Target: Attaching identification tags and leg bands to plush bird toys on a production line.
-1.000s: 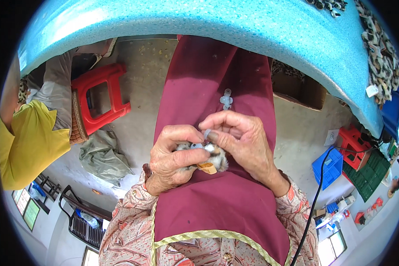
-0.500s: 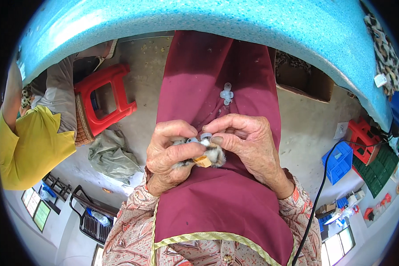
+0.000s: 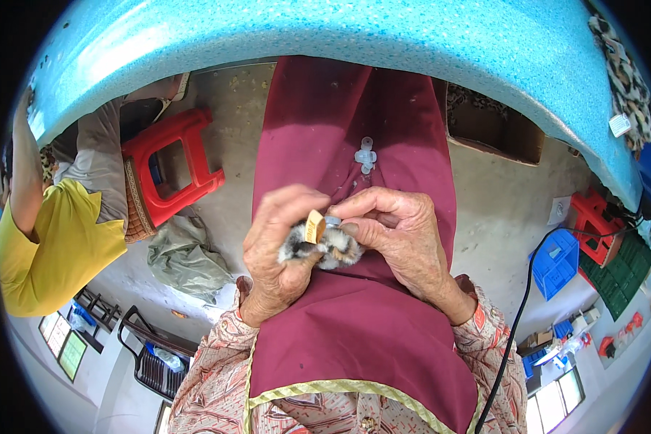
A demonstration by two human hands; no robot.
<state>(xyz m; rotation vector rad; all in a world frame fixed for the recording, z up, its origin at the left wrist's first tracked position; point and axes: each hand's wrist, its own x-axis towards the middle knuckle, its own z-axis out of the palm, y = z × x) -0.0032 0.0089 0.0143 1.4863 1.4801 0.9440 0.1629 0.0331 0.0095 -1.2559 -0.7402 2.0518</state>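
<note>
A: What are the hands holding?
B: Left hand (image 3: 278,249) is gripping a small grey-and-brown furry piece (image 3: 325,247) over the maroon apron (image 3: 354,340), fingers closed round it, a tan tag (image 3: 314,226) sticking up. Right hand (image 3: 401,242) is pinching the piece's top, fingertips tight.
A: Beyond that?
B: A white plastic clip (image 3: 365,155) is lying on the apron; farther, a red stool (image 3: 168,168) and the blue table edge (image 3: 354,43).
</note>
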